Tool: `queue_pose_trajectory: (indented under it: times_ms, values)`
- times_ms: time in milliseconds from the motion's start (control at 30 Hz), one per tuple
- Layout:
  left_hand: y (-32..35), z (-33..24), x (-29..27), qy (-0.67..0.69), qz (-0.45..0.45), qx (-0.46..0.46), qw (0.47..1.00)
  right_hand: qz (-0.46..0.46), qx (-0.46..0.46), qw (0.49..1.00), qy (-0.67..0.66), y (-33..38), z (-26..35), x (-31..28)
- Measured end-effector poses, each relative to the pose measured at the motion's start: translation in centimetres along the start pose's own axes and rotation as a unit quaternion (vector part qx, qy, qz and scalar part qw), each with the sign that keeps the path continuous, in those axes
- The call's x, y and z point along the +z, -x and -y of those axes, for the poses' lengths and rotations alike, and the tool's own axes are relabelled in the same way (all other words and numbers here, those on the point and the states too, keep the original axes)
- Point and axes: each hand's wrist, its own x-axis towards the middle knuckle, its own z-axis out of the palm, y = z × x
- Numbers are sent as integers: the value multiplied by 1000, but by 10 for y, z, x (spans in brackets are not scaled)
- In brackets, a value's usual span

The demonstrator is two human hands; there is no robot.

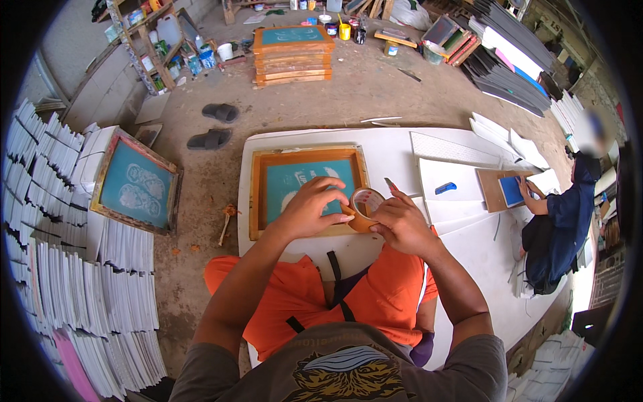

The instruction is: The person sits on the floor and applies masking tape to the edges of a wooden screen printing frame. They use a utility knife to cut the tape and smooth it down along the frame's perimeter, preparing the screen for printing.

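Note:
A roll of brown packing tape (366, 199) is held over the near right corner of a wooden-framed printing screen (257, 194). My right hand (406, 226) grips the roll from its right side. A slim pointed tool that looks like a blade (390, 183) sticks up by the fingers of that hand. From the left, my left hand (312, 209) has its thumb and index finger at the tape's edge, around what looks like its loose end. Lying flat before me, the screen has blue-green mesh with pale printed shapes, partly covered by my left hand.
A blue utility knife (445, 188) lies on white sheets to the right. Beyond it sits another person (562, 214) with hands on a small blue panel (512, 191). Another screen (137, 184) leans against stacked white sheets (94, 288). Stacked frames (293, 67) and slippers (211, 139) are farther off.

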Motion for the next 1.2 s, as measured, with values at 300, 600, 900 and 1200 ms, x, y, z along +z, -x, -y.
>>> queue_pose_trajectory:
  times_ms: [300,600,900,1200]
  values:
    - [0,16,9,179,65,-48,981,10,-11,998,-66,2,3,0]
    - [-1,16,7,236,166,-149,946,62,16,987,-147,7,-1,7]
    - [23,24,38,355,89,-264,892,39,117,947,-296,18,-5,29]
    - [52,18,71,438,-15,-394,808,3,129,926,-354,25,-5,46]
